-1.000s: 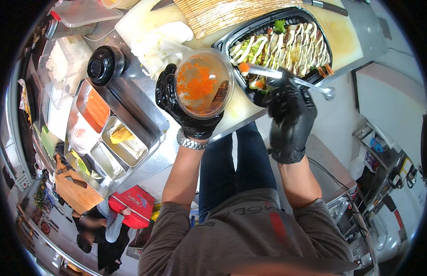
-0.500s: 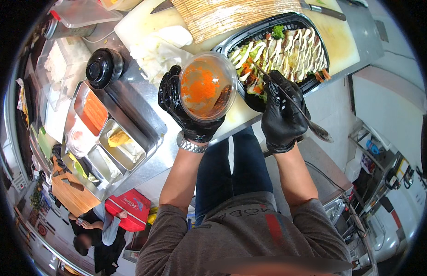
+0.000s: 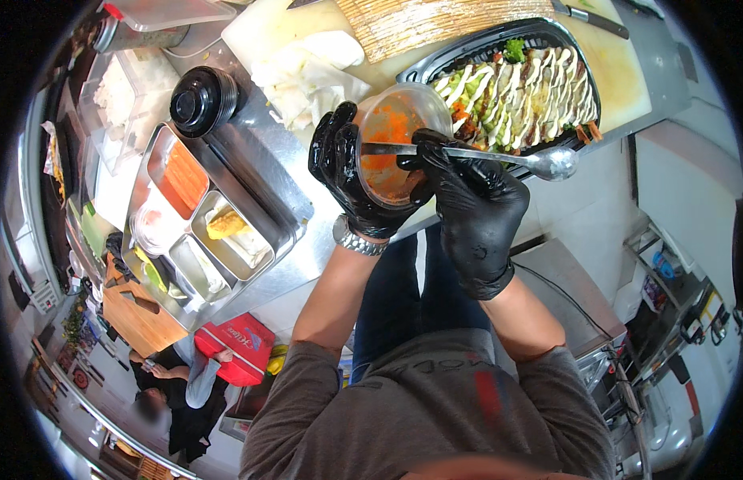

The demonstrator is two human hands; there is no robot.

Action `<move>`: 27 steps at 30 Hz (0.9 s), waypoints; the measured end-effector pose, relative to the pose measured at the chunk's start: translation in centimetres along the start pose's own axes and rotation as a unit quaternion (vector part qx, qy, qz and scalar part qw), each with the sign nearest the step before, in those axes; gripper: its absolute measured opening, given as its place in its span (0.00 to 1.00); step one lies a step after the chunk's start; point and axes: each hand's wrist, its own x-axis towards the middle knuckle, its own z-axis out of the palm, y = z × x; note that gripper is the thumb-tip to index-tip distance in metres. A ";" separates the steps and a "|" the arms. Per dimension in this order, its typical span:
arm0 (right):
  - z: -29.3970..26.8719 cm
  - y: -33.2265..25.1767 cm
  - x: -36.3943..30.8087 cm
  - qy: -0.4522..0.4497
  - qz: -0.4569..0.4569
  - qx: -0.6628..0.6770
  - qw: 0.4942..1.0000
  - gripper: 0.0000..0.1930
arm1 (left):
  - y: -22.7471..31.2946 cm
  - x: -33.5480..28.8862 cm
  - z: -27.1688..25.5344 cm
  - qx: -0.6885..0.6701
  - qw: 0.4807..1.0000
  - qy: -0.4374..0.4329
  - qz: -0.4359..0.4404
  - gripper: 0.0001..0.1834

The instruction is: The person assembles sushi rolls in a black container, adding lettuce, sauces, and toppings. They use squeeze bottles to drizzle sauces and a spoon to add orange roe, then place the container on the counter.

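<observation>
My left hand, in a black glove, wraps round a clear plastic tub tilted toward me. Bright orange roe clings inside it. In my right hand, gloved too, a metal spoon is gripped along its shaft. Its thin handle end reaches into the tub, while the bowl points out to the right. Just beyond, a black plastic tray holds rolls striped with white sauce, with greens and a broccoli floret. My right fingers hide part of the tub's opening.
A bamboo mat and a knife lie on the cutting board. White cloth is bunched beside them. Stacked black bowls and a metal container of ingredients stand left. Another person is at lower left.
My right hand has moved left from over the tray to the tub, bringing the spoon's handle end inside it. The tub has tilted. The whole view has shifted slightly.
</observation>
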 end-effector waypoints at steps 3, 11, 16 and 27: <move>-0.1 0.1 -0.3 -0.007 0.058 0.024 0.998 0.12 | -0.5 -0.3 0.3 -0.018 1.000 -0.008 -0.021 0.52; -1.5 -1.6 0.9 0.082 0.235 0.193 0.949 0.07 | -0.3 0.1 0.0 0.022 0.999 -0.021 -0.012 0.50; -3.4 -1.5 4.2 0.210 -0.031 0.027 0.977 0.06 | -0.4 0.5 0.0 0.043 0.999 0.006 -0.024 0.52; -5.0 1.1 4.2 0.054 -0.397 -0.428 0.810 0.12 | -0.1 0.4 0.4 0.045 0.999 0.003 -0.004 0.50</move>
